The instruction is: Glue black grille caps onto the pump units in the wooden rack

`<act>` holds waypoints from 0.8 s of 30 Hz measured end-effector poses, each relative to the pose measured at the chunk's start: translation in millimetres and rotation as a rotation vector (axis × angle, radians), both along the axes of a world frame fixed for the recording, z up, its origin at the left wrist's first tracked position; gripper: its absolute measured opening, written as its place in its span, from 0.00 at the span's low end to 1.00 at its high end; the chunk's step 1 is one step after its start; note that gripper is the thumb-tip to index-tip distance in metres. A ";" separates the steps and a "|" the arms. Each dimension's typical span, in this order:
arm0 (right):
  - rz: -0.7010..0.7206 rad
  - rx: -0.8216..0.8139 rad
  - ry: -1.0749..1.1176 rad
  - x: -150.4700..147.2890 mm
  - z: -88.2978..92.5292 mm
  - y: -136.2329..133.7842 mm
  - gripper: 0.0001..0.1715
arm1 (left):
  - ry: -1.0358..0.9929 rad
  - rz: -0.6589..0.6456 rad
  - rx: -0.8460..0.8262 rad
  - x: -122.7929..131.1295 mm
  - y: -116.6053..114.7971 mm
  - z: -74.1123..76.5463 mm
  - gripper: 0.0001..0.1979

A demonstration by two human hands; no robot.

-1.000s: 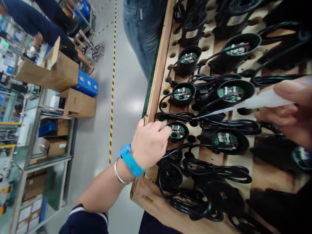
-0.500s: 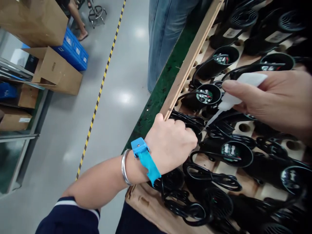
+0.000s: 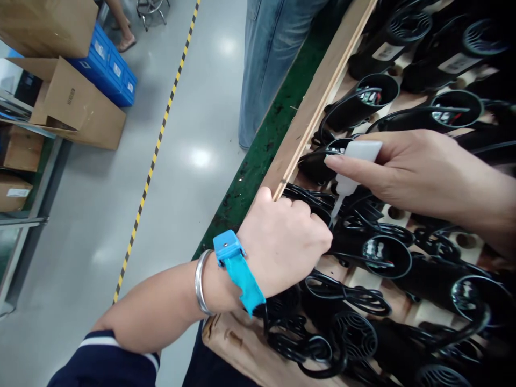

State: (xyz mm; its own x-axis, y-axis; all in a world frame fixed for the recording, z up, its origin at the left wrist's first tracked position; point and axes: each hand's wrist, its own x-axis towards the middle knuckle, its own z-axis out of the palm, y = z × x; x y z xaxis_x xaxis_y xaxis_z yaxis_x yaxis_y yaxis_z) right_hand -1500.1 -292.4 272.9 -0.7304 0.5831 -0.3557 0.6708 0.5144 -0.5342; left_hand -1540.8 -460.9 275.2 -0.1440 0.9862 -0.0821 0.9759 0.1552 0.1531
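My right hand (image 3: 419, 177) pinches a small white squeeze bottle (image 3: 355, 166) between thumb and fingers. Its thin nozzle points down, with the tip close beside the knuckles of my left hand (image 3: 288, 242). That hand is curled closed at the wooden tray edge, back up, wearing a blue wrist strap (image 3: 239, 269) and a silver bangle. Whatever its fingers hold is hidden below. Around both hands stand black cylindrical housings; one open housing (image 3: 389, 255) shows a circuit board inside. Coiled black cables (image 3: 350, 293) lie between them.
The wooden tray (image 3: 318, 110) has round holes and rests on a green surface (image 3: 258, 150). Across it is a person's leg in jeans (image 3: 268, 64). Cardboard boxes (image 3: 84, 107) and blue bins (image 3: 108, 67) stand left, beyond yellow-black floor tape (image 3: 159, 140).
My right hand has moved left with the squeeze bottle, which is now more upright, its nozzle tip nearer my left hand. My left hand stays closed in nearly the same place.
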 end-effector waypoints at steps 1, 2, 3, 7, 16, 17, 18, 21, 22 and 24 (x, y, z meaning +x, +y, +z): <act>0.002 -0.010 0.003 0.0 0.2 -0.4 0.26 | 0.000 -0.001 0.000 0.0 0.0 0.1 0.13; 0.007 -0.021 0.005 -0.2 0.3 -1.1 0.25 | -0.001 -0.002 0.001 0.0 0.0 0.0 0.13; 0.011 -0.032 0.007 -0.6 0.4 -1.9 0.24 | -0.001 -0.004 0.005 0.2 -0.1 -0.2 0.13; 0.022 -0.052 0.012 -3.6 0.2 -4.6 0.23 | 0.000 -0.003 0.036 0.7 -0.8 -1.5 0.13; 0.057 -0.063 0.094 -4.5 2.4 -6.3 0.20 | 0.002 -0.008 0.048 1.4 -1.6 -1.3 0.14; 0.059 -0.071 0.103 -3.7 1.4 -4.8 0.20 | -0.002 -0.007 0.047 1.3 -1.6 -1.3 0.14; 0.055 -0.076 0.115 -2.4 -0.2 -2.1 0.20 | -0.007 -0.006 0.044 1.0 -1.4 -1.4 0.14; -0.004 -0.081 0.176 6.1 -9.5 12.0 0.25 | -0.023 -0.002 0.021 -1.4 -0.4 -2.5 0.14; -0.051 -0.127 0.217 10.9 -13.6 17.7 0.26 | -0.029 -0.002 0.013 -2.1 -0.2 -2.9 0.14; -0.179 -0.294 0.333 23.2 -21.5 27.5 0.31 | -0.028 -0.001 0.007 -2.3 -0.6 -3.3 0.13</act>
State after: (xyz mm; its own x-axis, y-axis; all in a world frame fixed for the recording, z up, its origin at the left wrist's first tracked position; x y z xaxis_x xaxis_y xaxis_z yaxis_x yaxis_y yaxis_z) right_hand -1476.9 -264.9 251.3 -0.7297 0.6199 -0.2886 0.5031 0.2009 -0.8405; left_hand -1543.1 -461.6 271.9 -0.1405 0.9869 -0.0791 0.9713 0.1529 0.1820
